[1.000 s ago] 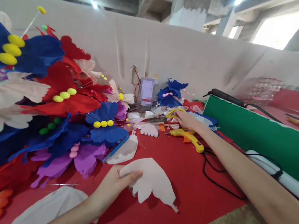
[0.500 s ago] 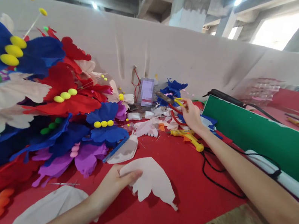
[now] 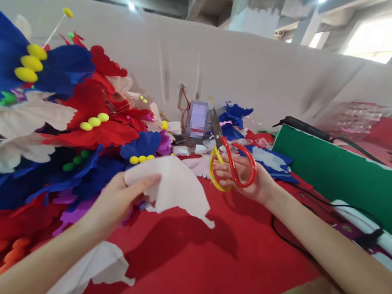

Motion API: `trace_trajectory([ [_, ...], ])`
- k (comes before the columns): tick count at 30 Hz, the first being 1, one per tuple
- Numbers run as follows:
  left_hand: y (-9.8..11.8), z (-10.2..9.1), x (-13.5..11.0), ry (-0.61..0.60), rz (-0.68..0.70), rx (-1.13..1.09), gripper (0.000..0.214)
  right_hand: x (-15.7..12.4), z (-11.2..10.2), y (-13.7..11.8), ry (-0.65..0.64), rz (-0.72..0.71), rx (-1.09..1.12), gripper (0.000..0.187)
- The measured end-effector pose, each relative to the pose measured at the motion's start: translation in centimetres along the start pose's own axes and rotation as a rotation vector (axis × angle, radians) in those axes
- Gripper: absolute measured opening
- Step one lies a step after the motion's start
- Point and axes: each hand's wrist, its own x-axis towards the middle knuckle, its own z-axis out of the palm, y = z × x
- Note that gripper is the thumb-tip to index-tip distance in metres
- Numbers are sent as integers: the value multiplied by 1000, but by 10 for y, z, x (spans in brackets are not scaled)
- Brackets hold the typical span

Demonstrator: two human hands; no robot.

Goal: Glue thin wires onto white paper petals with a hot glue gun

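In the head view, fabric butterflies (image 3: 114, 139) crowd the counter (image 3: 214, 265) left of the scissors (image 3: 230, 162), while a green board (image 3: 345, 177) stands to their right. A black cord (image 3: 289, 239) trails on the near right side of the scissors, and a second white cutout (image 3: 101, 261) lies well nearer the wearer than they do. A pixelated patch (image 3: 197, 119) left of the blades cannot be made out. The left forearm covers part of the second cutout, and the frame's bottom edge cuts it off. How the fingers pass through the scissor loops is unclear. The right hand (image 3: 254, 179) is curled, grasping the scissors by their handles; the left hand (image 3: 124, 195) pinches a white wing-shaped piece (image 3: 179, 189), thumb on top, near-left of the scissors.
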Motion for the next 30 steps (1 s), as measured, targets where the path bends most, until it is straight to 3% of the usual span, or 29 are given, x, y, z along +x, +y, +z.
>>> trace_trajectory([
  [6,21,-21,11,101,89,-140,21,-14,33,0,-229,109,343,45],
  [15,10,-19,15,106,134,-238,13,-43,52,4,-262,130,441,32],
  [23,13,-19,13,51,185,-286,6,-54,60,-3,-291,88,453,30],
  [27,16,-21,11,37,228,-285,11,-55,64,2,-303,56,518,17],
  [30,17,-24,13,64,262,-311,14,-55,63,10,-326,6,555,26],
])
